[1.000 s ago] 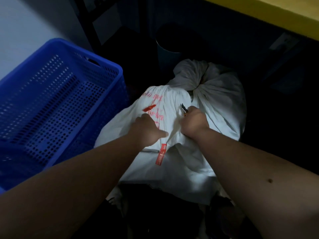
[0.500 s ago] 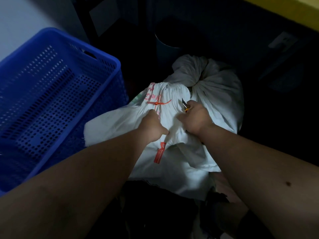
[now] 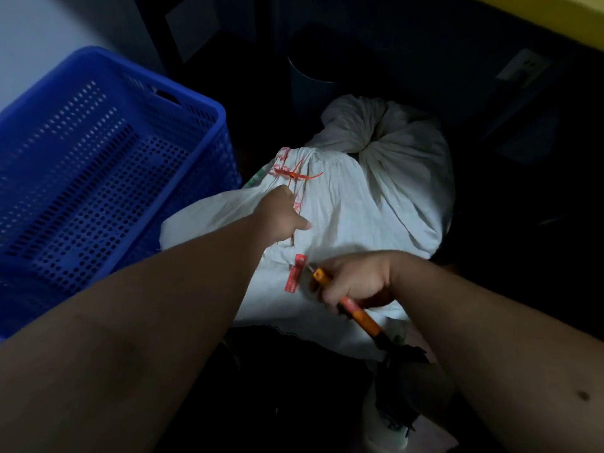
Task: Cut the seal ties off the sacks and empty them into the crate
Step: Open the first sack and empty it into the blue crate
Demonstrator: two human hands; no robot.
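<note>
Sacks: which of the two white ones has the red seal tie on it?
The near sack, gripped by the left hand: a red seal tie cinches its neck. The far sack behind it is knotted and shows no red.

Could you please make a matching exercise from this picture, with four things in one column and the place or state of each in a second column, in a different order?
Things:
1. blue crate
2. orange cutter
3. red seal tie
4. rear sack

Places or states:
A. knotted shut at the top, behind the front sack
B. cinched round the gathered neck of the front sack
C. gripped in the right hand
D. standing to the left of the sacks

Pairs: 1-D, 2-C, 3-B, 4-A
</note>
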